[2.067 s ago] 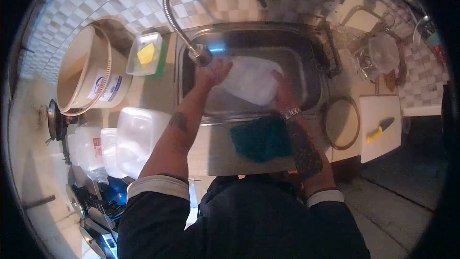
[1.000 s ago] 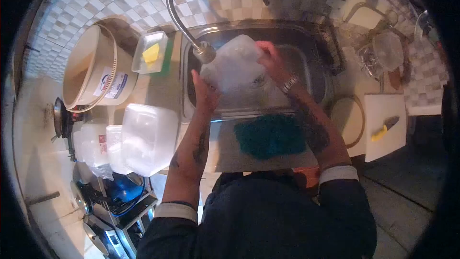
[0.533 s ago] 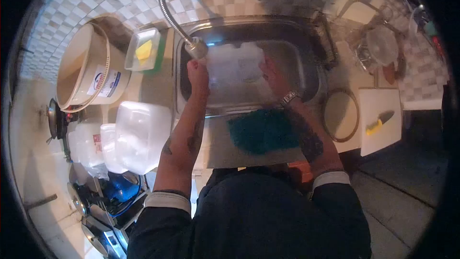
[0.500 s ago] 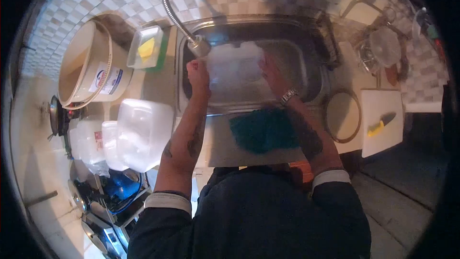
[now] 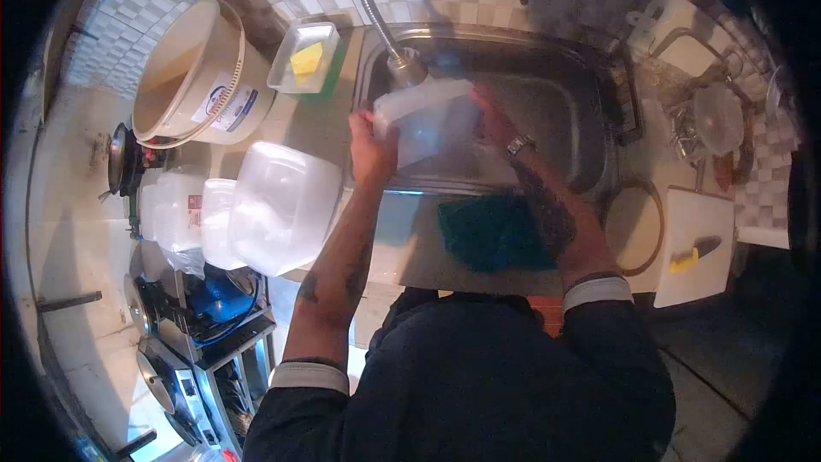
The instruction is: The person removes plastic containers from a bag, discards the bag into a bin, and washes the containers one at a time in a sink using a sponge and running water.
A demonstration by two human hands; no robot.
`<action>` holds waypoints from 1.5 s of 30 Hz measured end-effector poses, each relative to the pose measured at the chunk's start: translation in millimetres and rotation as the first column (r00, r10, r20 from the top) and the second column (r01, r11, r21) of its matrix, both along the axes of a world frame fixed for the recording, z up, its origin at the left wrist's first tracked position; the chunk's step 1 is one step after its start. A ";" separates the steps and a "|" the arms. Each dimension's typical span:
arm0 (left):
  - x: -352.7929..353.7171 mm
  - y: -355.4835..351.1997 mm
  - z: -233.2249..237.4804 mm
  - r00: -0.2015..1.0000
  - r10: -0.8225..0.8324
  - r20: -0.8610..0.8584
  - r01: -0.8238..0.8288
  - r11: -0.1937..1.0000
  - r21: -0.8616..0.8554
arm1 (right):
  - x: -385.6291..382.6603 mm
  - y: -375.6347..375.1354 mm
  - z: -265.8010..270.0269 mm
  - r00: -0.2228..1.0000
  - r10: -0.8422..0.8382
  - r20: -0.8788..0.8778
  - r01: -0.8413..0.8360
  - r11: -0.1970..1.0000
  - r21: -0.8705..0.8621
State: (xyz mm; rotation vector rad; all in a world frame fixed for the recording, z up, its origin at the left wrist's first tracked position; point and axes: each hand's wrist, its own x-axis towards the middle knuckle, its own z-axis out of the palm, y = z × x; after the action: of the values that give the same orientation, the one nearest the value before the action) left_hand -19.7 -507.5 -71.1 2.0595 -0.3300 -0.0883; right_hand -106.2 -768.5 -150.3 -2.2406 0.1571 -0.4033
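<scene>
A translucent white plastic container (image 5: 432,130) is held over the metal sink (image 5: 575,111), tilted, its far edge close under the flexible tap's nozzle (image 5: 406,68). My left hand (image 5: 373,150) is closed on its left side, thumb toward the near face. My right hand (image 5: 498,124) grips the opposite side, with a watch on that wrist. A dark green cloth (image 5: 492,233) lies on the counter under my right forearm. Whether water is running cannot be made out.
Left of the sink stand several white plastic containers (image 5: 286,205), a large bucket (image 5: 192,77) and a small tub (image 5: 305,58) with a yellow sponge (image 5: 307,57). On the right are a round lid (image 5: 634,227) and a white cutting board (image 5: 697,269) bearing a yellow-handled knife (image 5: 694,255).
My view has shifted, so the surroundings sit further right in the picture. Both hands have moved the container leftward within the sink and tilted it, bringing it closer beneath the nozzle.
</scene>
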 end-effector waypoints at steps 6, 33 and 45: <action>13.8 -54.6 -15.6 0.861 -0.193 0.471 0.154 0.981 0.121 | 6.3 40.2 55.3 0.979 -0.155 0.132 0.167 0.983 -0.079; 23.5 -72.3 -28.2 0.780 -0.461 0.423 0.224 0.837 0.498 | 19.8 43.1 92.8 0.993 -0.115 -0.011 0.111 0.979 -0.173; 83.4 -42.2 -83.0 0.771 -0.601 0.211 0.458 0.753 0.473 | -22.3 15.6 72.6 0.971 0.090 0.223 -0.023 0.958 -0.287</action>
State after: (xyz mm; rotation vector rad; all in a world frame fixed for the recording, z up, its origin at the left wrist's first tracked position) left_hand 63.7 -549.7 -154.1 2.3138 -1.2309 -0.1477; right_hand -128.5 -752.9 -77.7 -2.4476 -0.0959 -0.6921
